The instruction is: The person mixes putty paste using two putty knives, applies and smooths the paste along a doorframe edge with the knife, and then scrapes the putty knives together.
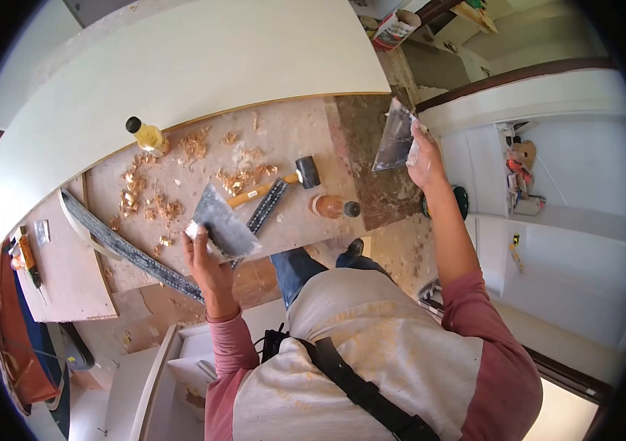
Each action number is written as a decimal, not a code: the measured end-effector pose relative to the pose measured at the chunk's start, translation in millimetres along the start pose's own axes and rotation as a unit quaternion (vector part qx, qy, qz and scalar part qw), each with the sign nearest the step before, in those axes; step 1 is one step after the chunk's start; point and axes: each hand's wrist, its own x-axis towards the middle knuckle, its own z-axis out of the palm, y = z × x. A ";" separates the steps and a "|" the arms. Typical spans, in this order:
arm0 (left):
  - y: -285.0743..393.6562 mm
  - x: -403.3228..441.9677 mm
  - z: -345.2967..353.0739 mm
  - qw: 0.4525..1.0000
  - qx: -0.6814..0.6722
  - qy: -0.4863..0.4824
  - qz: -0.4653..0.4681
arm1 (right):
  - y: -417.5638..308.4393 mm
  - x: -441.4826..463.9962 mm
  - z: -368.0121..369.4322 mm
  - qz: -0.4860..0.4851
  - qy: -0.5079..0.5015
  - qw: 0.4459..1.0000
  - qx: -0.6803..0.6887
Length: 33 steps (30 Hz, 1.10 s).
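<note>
My left hand is closed on a wide putty knife, its flat grey blade smeared with white filler. That blade hangs over the workbench's near edge, in front of a mallet handle and a dark perforated metal strip. Out to the right, my right hand grips a second putty knife with a similar flat blade, raised above a dark stained board. Both handles are mostly hidden by my fingers. The rubber mallet lies between the two hands, near an orange-brown bottle with a dark cap.
A large white panel covers the far side of the bench. Curled wood shavings surround a yellow bottle. A long dark strip crosses the left side, near a screwdriver. White shelving stands at right.
</note>
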 end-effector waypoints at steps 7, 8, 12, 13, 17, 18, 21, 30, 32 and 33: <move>24.8 -76.0 103.7 0.982 0.069 -0.178 0.001 | -55.7 -61.5 -34.8 0.029 -0.099 0.987 0.124; 19.3 -93.9 124.4 0.974 0.092 -0.205 -0.002 | -63.4 -75.8 -41.3 0.033 -0.124 0.982 0.140; -41.8 -152.9 199.9 0.917 0.180 -0.352 -0.060 | -64.4 -113.8 -78.9 -0.006 -0.159 0.978 0.136; -62.8 -163.9 217.1 0.900 0.207 -0.374 -0.082 | -63.5 -126.2 -84.3 -0.012 -0.129 0.988 0.087; -120.7 -203.6 267.0 0.859 0.117 -0.397 -0.303 | -55.6 -166.9 -164.0 -0.049 -0.111 0.993 -0.015; -131.2 -211.1 276.7 0.845 0.110 -0.421 -0.311 | -49.1 -177.5 -197.0 -0.095 -0.074 0.985 -0.127; -168.0 -246.4 302.7 0.826 0.138 -0.443 -0.320 | -40.8 -217.7 -289.1 -0.085 0.052 0.953 -0.286; -361.6 -384.7 365.0 0.697 0.360 -0.536 -0.313 | 13.8 -295.1 -461.2 -0.125 0.158 0.942 0.269; -392.6 -412.2 373.7 0.652 0.368 -0.570 -0.337 | 32.0 -304.3 -494.8 -0.130 0.187 0.942 0.246; -405.7 -422.4 378.3 0.627 0.374 -0.611 -0.304 | 34.3 -315.4 -510.8 -0.130 0.235 0.932 0.242</move>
